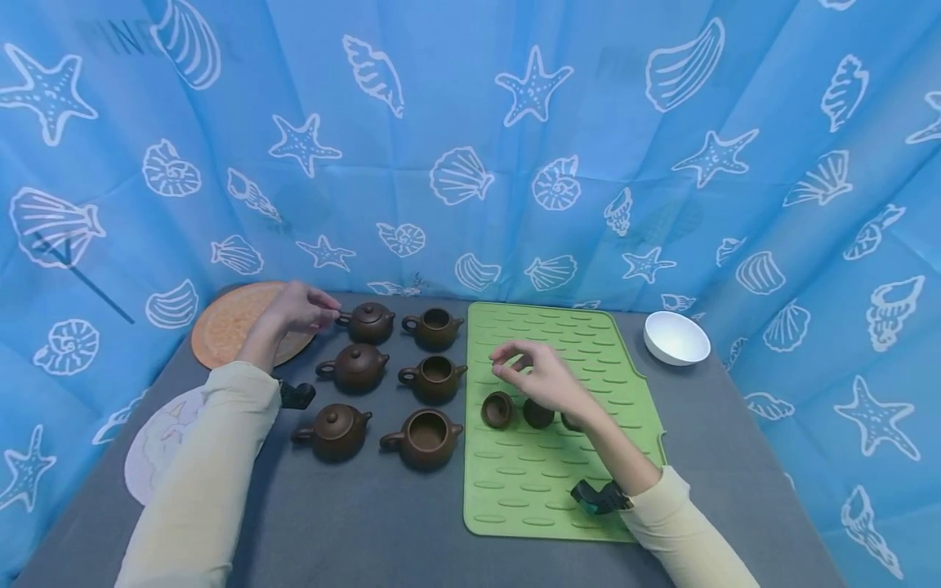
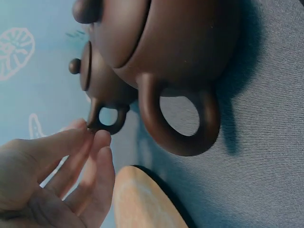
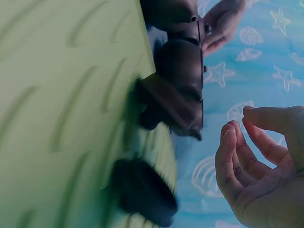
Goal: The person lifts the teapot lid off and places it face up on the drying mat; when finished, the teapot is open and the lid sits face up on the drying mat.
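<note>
Out on the left, my left hand (image 1: 300, 309) pinches the handle of the far lidded brown teapot (image 1: 371, 322) between thumb and fingertips. That teapot stands upright on the table. Two more lidded teapots, the middle one (image 1: 356, 368) and the near one (image 1: 336, 432), stand in the same column. Beside them are three lidless pots, far (image 1: 434, 328), middle (image 1: 434, 379) and near (image 1: 429, 439). My right hand (image 1: 542, 376) hovers over the green mat (image 1: 515, 498), fingers loosely bent, holding nothing. Below it lie small brown hollow pieces (image 1: 497, 410) that look like upturned lids, partly hidden by the hand and forearm.
A round orange-tan mat (image 1: 220, 327) lies under the left forearm, with a pale round mat (image 1: 150, 449) nearer. At the right back stands a white bowl (image 1: 676, 338). Behind the grey table (image 1: 353, 531) hangs a blue curtain (image 1: 470, 98) with shell prints.
</note>
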Demonstrator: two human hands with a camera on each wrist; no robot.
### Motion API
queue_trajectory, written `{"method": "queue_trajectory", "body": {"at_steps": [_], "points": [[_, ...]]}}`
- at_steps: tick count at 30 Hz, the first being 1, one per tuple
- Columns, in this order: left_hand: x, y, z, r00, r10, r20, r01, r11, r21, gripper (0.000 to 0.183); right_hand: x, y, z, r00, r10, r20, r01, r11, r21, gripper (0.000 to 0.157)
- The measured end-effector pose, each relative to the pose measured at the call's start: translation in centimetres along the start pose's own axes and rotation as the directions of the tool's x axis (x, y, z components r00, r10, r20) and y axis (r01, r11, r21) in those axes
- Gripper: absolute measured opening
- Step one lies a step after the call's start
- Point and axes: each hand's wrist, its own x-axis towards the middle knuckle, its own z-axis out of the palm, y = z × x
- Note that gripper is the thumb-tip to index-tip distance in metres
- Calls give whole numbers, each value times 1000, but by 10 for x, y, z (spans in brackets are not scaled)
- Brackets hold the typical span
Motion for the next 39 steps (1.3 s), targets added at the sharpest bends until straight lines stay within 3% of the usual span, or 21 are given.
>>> {"method": "queue_trajectory", "body": {"at_steps": [4,14,24,31,39], "points": [[5,-6,0,1000,0,10,1,1000,-27,29,19,-16,5,998,-38,45,39,999,-7,20],[15,-17,3,1000,-13,-5,13,998,-59,28,79,-49,32,983,-141,116,130,987,93,24],[17,-17,5,1000,0,-22,-1,999,-39,26,138,-68,59,987,-8,158,-38,957,287,27],[14,-14,6,1000,-15,-13,15,999,-40,27,165,-73,79,983,83,163,-131,942,309,30],[16,-15,5,999,-24,-22,24,999,-35,26,184,-73,106,977,129,170,-176,937,302,31]]}}
